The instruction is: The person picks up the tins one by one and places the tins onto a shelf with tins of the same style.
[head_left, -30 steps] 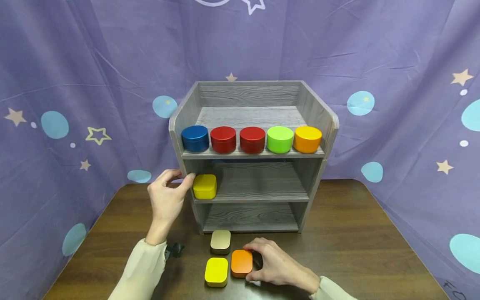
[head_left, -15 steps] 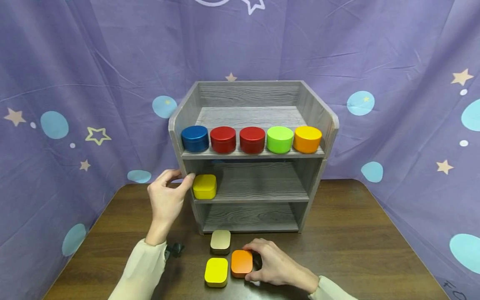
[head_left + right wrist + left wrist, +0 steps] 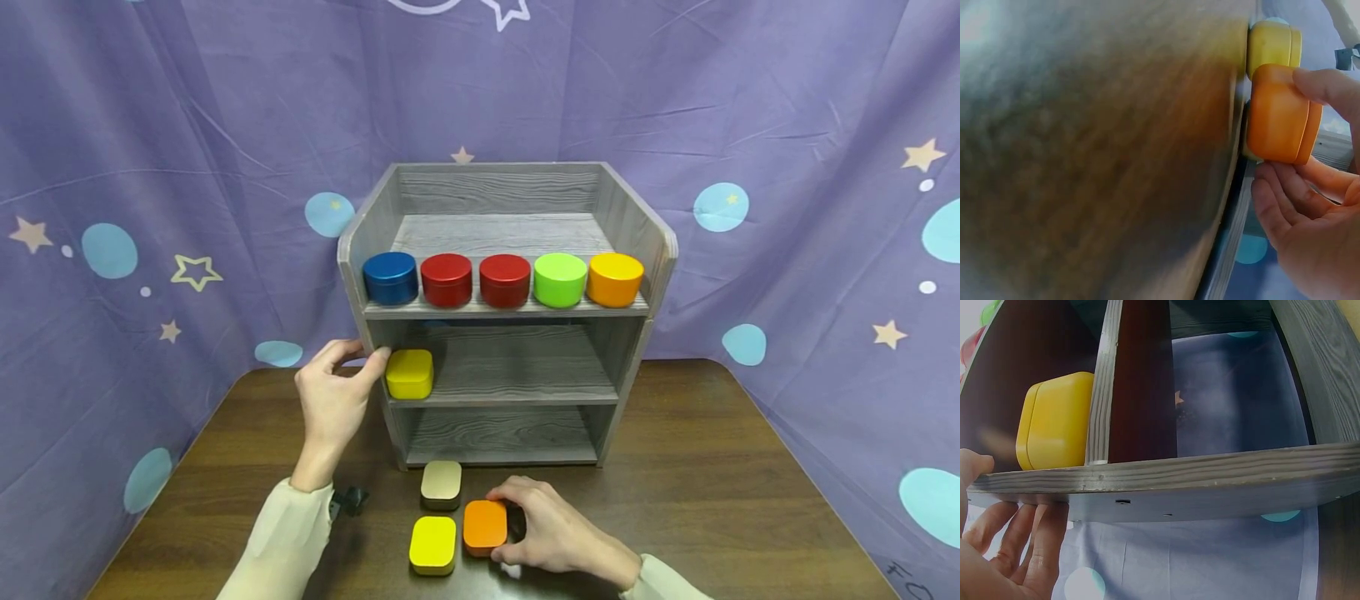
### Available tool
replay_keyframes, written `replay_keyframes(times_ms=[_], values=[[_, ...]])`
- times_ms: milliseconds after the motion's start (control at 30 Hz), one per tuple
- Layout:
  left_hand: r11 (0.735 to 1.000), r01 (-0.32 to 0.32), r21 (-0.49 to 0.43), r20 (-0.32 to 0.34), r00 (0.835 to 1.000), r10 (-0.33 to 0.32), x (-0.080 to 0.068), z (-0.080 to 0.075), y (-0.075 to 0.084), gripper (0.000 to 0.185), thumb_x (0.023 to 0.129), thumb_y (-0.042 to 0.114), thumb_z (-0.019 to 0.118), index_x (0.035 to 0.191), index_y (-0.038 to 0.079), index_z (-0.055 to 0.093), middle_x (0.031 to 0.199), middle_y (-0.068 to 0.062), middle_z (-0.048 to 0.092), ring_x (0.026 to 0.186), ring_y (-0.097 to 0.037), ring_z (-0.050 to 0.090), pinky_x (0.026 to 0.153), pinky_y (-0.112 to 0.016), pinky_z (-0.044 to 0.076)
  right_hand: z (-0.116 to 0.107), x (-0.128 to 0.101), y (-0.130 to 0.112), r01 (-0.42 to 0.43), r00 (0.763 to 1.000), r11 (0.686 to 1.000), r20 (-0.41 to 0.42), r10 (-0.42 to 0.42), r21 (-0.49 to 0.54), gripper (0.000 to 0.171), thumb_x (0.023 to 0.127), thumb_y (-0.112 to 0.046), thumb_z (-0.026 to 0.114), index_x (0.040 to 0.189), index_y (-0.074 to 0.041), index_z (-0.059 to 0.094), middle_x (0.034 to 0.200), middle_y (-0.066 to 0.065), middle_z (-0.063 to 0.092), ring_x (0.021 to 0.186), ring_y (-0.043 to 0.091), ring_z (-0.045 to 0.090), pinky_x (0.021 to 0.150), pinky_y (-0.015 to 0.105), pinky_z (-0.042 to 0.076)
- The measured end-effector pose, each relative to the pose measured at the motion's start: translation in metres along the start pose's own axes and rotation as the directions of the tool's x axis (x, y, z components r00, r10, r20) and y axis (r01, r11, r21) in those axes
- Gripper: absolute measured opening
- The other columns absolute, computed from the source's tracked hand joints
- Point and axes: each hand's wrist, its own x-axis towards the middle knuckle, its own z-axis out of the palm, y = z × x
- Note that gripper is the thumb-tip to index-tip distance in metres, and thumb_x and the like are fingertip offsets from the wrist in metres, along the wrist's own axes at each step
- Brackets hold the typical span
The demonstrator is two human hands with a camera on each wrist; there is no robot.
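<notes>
A: While the orange tin (image 3: 484, 527) sits on the table (image 3: 712, 483), log the counts first.

B: Five round tins on the top shelf of the grey rack (image 3: 637, 242): one blue (image 3: 390, 277), two red (image 3: 446, 279) (image 3: 505, 279), one green (image 3: 560, 278), one orange-yellow (image 3: 615, 278). Four square tins: one yellow tin (image 3: 409, 372) on the middle shelf, and three on the table, namely the orange one, a beige tin (image 3: 441, 483) and a second yellow tin (image 3: 432, 544).

A: Hands?

B: Right hand (image 3: 551, 529) curls round the orange tin, thumb on the near side, fingers over the far side; tin rests on the table. Left hand (image 3: 333, 392) grips the rack's left upright, thumb in front beside the shelved yellow tin, fingers behind the panel.

A: Edges and room?

B: Shelved yellow tin sits at the far left of the middle shelf, against the upright; the shelf to its right is bare wood. Bottom shelf shows bare wood too. Orange tin lies just beside the table's yellow tin and just in front of the beige one.

A: Differences between views?

B: Right wrist view shows the fingertips (image 3: 1325, 84) pressed on the orange tin's (image 3: 1282, 115) lid edge, yellow tin (image 3: 1272, 40) right behind it; table blurred. Left wrist view shows the fingers (image 3: 1035, 544) behind the panel, hidden from the head camera.
</notes>
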Motion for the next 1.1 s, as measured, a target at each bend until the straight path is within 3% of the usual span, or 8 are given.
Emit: replay_keyframes(times_ms=[333, 867, 1100], values=[[1.0, 0.001, -0.001, 0.0, 1.0, -0.001, 0.001, 0.0, 0.0, 0.019, 0.087, 0.01, 0.09, 0.096, -0.004, 0.083, 0.09, -0.022, 0.077, 0.083, 0.013, 0.066, 0.071, -0.005, 0.053, -0.012, 0.002, -0.005, 0.001, 1.0, 0.999, -0.02, -0.001, 0.042, 0.052, 0.079, -0.027, 0.096, 0.125, -0.014, 0.074, 0.115, -0.009, 0.075, 0.106, 0.001, 0.067, 0.098, 0.026, 0.06], [1.0, 0.007, 0.007, -0.007, 1.0, -0.007, 0.0, 0.0, 0.0, 0.016, 0.086, 0.01, 0.09, 0.093, -0.003, 0.083, 0.088, -0.02, 0.076, 0.083, 0.013, 0.065, 0.07, -0.005, 0.053, -0.036, 0.008, -0.019, 0.071, 0.994, 0.993, -0.093, -0.062, 0.094, 0.053, 0.077, -0.021, 0.096, 0.124, -0.014, 0.074, 0.114, -0.005, 0.076, 0.101, 0.0, 0.066, 0.091, 0.029, 0.063], [1.0, 0.004, -0.003, -0.005, 1.0, -0.004, 0.0, 0.0, 0.0, 0.017, 0.086, 0.009, 0.09, 0.095, -0.004, 0.083, 0.089, -0.022, 0.077, 0.083, 0.014, 0.066, 0.071, -0.004, 0.053, -0.046, 0.012, -0.025, 0.107, 0.987, 0.99, -0.129, -0.095, 0.094, 0.054, 0.076, -0.021, 0.095, 0.125, -0.014, 0.073, 0.112, -0.006, 0.075, 0.097, 0.0, 0.063, 0.087, 0.025, 0.06]])
